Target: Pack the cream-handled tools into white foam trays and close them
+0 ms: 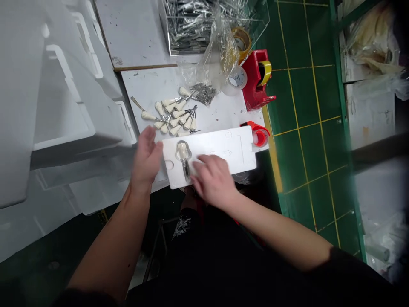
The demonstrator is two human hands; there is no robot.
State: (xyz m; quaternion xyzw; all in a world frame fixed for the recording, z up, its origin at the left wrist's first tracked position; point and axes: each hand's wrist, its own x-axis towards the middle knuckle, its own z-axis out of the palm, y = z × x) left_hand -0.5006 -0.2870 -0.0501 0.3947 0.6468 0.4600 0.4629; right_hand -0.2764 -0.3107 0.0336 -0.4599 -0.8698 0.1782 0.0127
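A white foam tray (217,149) lies at the table's near edge. In its shaped recess rests a tool with a white bulbous handle and a narrow metal end (183,152). My left hand (145,160) is at the tray's left end, thumb apart from the fingers, holding nothing I can see. Over the tray, right of the metal end, is my right hand (214,179). Its fingers are bent but apart and blurred, with nothing visible between them. Beyond the tray lie several more white-handled tools (179,114) in a loose pile.
White plastic bins (76,123) stand at the left. A clear box (188,25) of metal parts and a plastic bag (217,59) are at the back. To the right are tape rolls (235,80), a red tape dispenser (254,83) and a smaller orange-red one (259,136).
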